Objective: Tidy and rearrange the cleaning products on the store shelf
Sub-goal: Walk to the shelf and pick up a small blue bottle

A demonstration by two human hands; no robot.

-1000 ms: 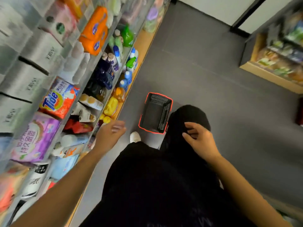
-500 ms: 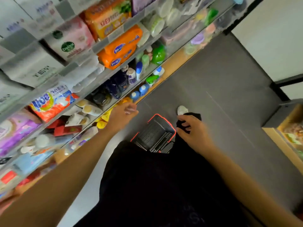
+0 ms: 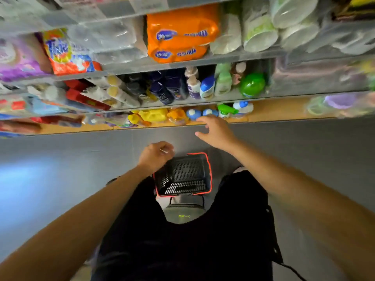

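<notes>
Blue-capped bottles (image 3: 193, 114) stand on the bottom shelf (image 3: 274, 113) just beyond the right hand (image 3: 217, 130), whose fingers are spread, probably to take one. The left hand (image 3: 156, 155), loosely curled and seemingly empty, hovers above the black basket (image 3: 182, 188).

Basket (image 3: 183, 188) on floor (image 3: 304, 142), before bottom shelf (image 3: 274, 110); bottles (image 3: 193, 114) on it; right hand (image 3: 218, 131) just before bottles.

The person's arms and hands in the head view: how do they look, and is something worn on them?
Both forearms are bare as far as the frame edge: no sleeves, gloves or watch show. The left hand and the right hand are bare too; blur hides whether any ring is worn. Below the arms, the person wears black clothing.
</notes>
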